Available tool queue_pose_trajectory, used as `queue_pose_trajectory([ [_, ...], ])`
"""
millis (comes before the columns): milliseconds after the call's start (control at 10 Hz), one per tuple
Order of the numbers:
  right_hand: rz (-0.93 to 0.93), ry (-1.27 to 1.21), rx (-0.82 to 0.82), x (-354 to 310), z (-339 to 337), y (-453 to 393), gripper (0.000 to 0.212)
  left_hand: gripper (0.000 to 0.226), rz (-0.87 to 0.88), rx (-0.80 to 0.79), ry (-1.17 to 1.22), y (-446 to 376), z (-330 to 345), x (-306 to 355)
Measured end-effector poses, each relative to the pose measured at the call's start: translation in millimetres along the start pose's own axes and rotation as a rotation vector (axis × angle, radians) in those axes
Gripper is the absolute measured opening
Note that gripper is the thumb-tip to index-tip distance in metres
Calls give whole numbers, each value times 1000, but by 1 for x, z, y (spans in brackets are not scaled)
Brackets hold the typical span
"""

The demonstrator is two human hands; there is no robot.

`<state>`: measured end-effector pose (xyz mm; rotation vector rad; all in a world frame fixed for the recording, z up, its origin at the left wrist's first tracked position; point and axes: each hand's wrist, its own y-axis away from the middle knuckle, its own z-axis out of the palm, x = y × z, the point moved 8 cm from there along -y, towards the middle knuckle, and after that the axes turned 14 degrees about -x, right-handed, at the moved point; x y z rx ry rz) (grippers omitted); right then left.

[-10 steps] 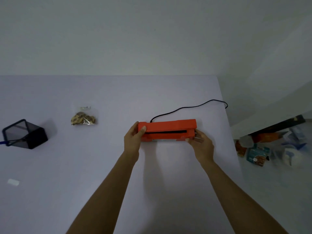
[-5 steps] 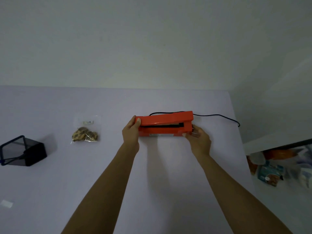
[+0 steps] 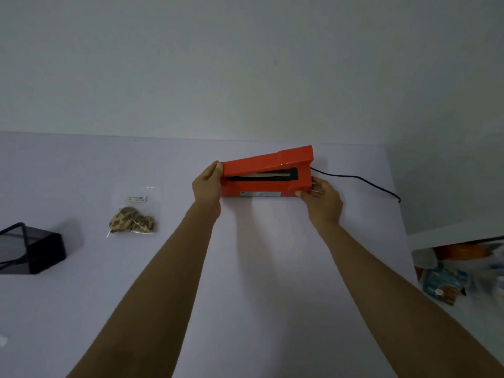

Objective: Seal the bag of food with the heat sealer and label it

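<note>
An orange heat sealer [image 3: 268,170] sits near the far edge of the white table [image 3: 259,282], its lid raised a little so the dark sealing strip shows. My left hand [image 3: 207,186] grips its left end. My right hand [image 3: 323,199] holds its right end, by the base. A black cord [image 3: 357,179] runs off to the right from the sealer. A clear bag of brown food [image 3: 133,218] with a small white label lies flat on the table to the left, apart from both hands.
A black mesh holder [image 3: 30,249] stands at the left edge. A small white scrap [image 3: 2,340] lies at the near left. Past the table's right edge, packets and clutter [image 3: 447,276] lie on the floor. A pale wall rises behind the table.
Both hands have pushed the sealer farther away toward the wall. Its lid now stands more open. The bag has not moved.
</note>
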<state>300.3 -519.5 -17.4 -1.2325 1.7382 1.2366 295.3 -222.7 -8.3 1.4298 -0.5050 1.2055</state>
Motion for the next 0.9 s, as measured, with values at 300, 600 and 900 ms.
queue_pose_trajectory([
  [300, 7, 22, -7, -2, 1, 0, 48, 33, 63, 19, -157, 8, 3, 10],
  [600, 6, 96, -110, -15, 3, 13, 42, 45, 75, 36, -422, 19, 4, 26],
  [900, -41, 239, -158, -50, 17, 72, 54, 56, 168, -98, -660, 59, -11, 49],
])
